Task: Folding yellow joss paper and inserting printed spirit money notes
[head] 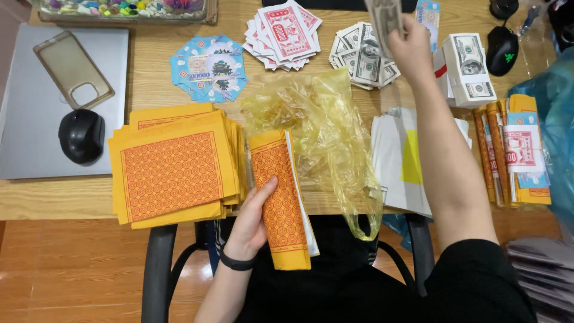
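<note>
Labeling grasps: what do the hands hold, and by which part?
Left hand grips the folded yellow-orange paper bundle along its left edge, near the lower half. Right hand holds a few grey banknotes by their lower end.

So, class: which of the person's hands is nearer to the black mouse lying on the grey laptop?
Left. The left hand holds a folded yellow-orange paper bundle right of the black mouse; the right hand is raised far across the table.

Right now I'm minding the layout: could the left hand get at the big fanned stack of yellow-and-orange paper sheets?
Probably yes: the left hand holds a folded bundle, but the fanned stack lies just beside it, nothing between.
</note>
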